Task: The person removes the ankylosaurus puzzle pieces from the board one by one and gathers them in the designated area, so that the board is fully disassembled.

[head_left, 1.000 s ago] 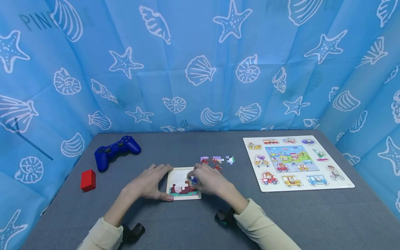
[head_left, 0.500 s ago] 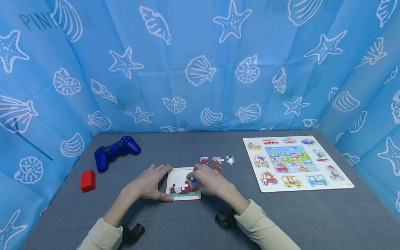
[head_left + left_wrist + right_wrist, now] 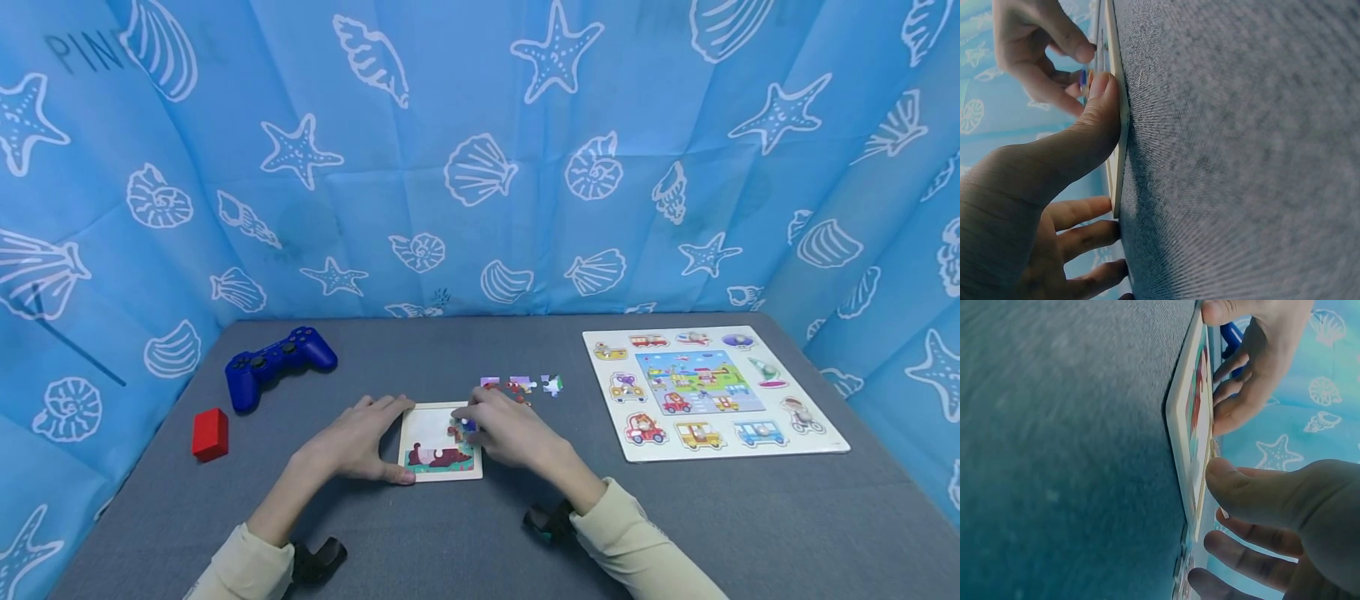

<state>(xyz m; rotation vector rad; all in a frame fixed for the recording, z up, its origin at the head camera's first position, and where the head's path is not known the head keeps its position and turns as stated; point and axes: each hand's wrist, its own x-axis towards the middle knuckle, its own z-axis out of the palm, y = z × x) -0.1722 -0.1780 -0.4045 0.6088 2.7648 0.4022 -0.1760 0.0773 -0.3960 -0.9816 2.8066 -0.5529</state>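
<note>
A small wooden puzzle tray (image 3: pixel 450 477) lies in front of the person, with brown and green pieces fitted along its near side. The left hand (image 3: pixel 356 437) holds the tray's left side, thumb on the near corner and index finger at the far corner. Over the tray's right half, the right hand (image 3: pixel 513 427) pinches a puzzle piece (image 3: pixel 456 433) with blue and brown print. In the left wrist view, the blue edge of this puzzle piece (image 3: pixel 1083 78) shows between finger and thumb. The right fingers hide part of the piece.
Loose puzzle pieces (image 3: pixel 552 384) lie just beyond the right hand. A large vehicle peg puzzle board (image 3: pixel 813 442) is at the right. At the left are a blue game controller (image 3: pixel 281 358) and a red block (image 3: pixel 211 434). A blue curtain (image 3: pixel 480 108) hangs behind.
The right hand has lifted slightly away toward the upper right with its piece, baring more of the brown picture below. It now covers part of a loose piece. The left hand stays put.
</note>
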